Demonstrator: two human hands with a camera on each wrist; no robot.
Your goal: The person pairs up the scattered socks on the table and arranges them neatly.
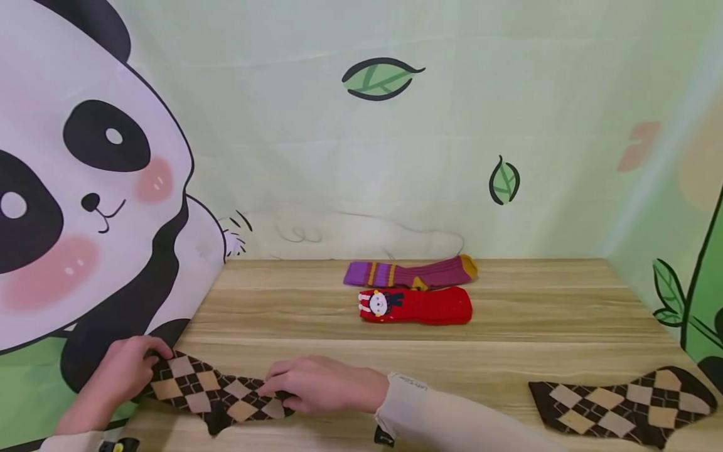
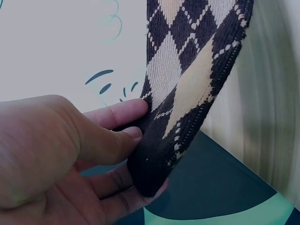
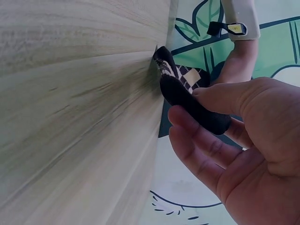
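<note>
A black argyle sock (image 1: 194, 386) with beige and grey diamonds is stretched lengthwise between both hands at the table's left front. My left hand (image 1: 127, 367) pinches its left black end; in the left wrist view the thumb lies over the knit and the fingers sit behind it. The right black end is pinched by my right hand (image 1: 322, 383), and the right wrist view shows this end raised off the wood. A second sock of the same pattern (image 1: 615, 405) lies flat at the right front, apart from both hands.
Toward the back of the wooden table (image 1: 271, 307) lie a red sock (image 1: 432, 306) with an animal face and, right behind it, a purple sock (image 1: 418, 274) with yellow bands. A printed panda backdrop (image 1: 282, 157) rises behind the table and along its sides.
</note>
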